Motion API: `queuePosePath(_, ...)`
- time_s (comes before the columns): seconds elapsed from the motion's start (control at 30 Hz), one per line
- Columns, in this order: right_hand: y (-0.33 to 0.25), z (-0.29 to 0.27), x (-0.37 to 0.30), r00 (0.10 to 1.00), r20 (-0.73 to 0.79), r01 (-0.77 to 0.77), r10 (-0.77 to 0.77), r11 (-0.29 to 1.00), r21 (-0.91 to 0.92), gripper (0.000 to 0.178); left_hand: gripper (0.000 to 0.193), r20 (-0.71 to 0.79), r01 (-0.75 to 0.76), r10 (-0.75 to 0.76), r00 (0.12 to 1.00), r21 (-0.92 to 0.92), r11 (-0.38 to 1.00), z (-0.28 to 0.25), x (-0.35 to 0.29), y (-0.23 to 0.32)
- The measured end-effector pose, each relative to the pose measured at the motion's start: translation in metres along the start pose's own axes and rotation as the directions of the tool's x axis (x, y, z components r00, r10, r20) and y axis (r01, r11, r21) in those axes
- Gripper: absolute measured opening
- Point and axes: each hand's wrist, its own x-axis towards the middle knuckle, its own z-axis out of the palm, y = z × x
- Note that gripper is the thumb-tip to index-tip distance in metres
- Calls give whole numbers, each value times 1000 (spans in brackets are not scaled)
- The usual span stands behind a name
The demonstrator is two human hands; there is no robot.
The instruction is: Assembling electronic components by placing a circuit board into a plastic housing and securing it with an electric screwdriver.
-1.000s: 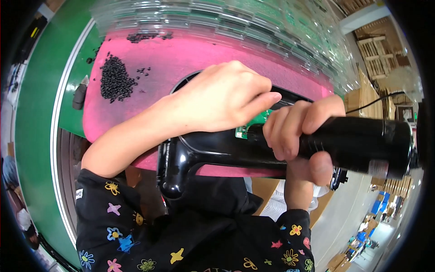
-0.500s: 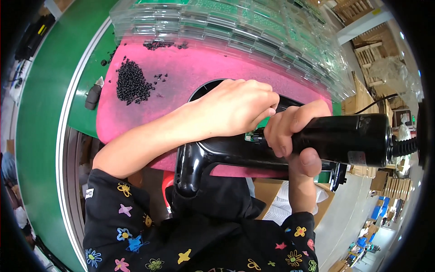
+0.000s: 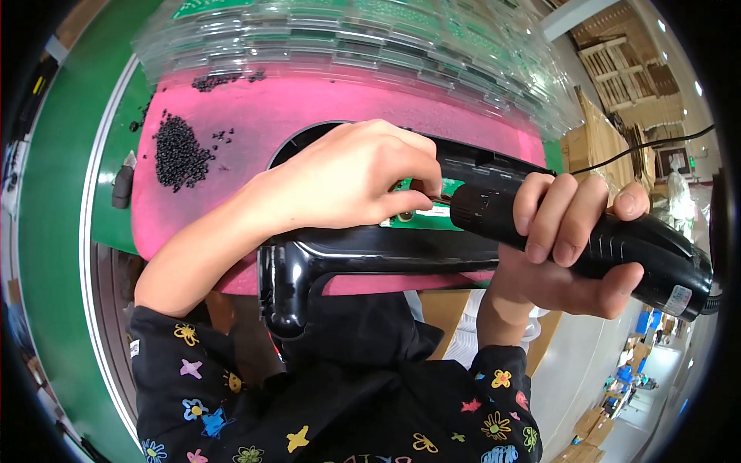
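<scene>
A handheld black electric screwdriver point(image 3: 664, 258) is gripped by my right hand point(image 3: 567, 231), its fingers wrapped over the body and its nose pointing left. Close to the driver's tip, the thumb and forefinger of my left hand point(image 3: 363, 166) are pinched together. Whatever sits between them is too small and too covered to make out. Below my fingers, a green circuit board point(image 3: 421, 221) lies in a long black plastic housing point(image 3: 386, 251) with a rounded left end. My left hand and forearm hide part of that rounded end.
The housing rests on a pink mat point(image 3: 231, 100). A pile of small black screws point(image 3: 179, 154) sits at its left, with a few scattered at the back. Stacked clear plastic trays point(image 3: 370, 50) holding green boards line the far side. A dark grey object point(image 3: 122, 185) lies left.
My right hand has drawn the screwdriver rightward and tilted it, lifting its tip off the board toward my left fingers. My left thumb and forefinger now show pinched by the tip. The view has shifted.
</scene>
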Motion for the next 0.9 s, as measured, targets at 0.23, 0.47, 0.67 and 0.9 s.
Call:
queuePosePath(0.23,-3,-9,-4,1000,0,14,-14,1000,26,46,37,134,159,-148,980,-74,985,-2,3,7)
queuePosePath(0.47,-2,-29,-26,947,-288,-212,144,952,-221,41,73,-126,-72,84,988,100,992,-4,0,-10)
queuePosePath(0.67,1,-36,-29,942,-297,-214,158,963,-167,41,33,-101,53,-47,994,55,997,-7,1,3)
queuePosePath(0.9,9,-38,-27,946,-208,-283,249,947,-153,42,23,-271,60,-31,962,98,993,1,1,1)
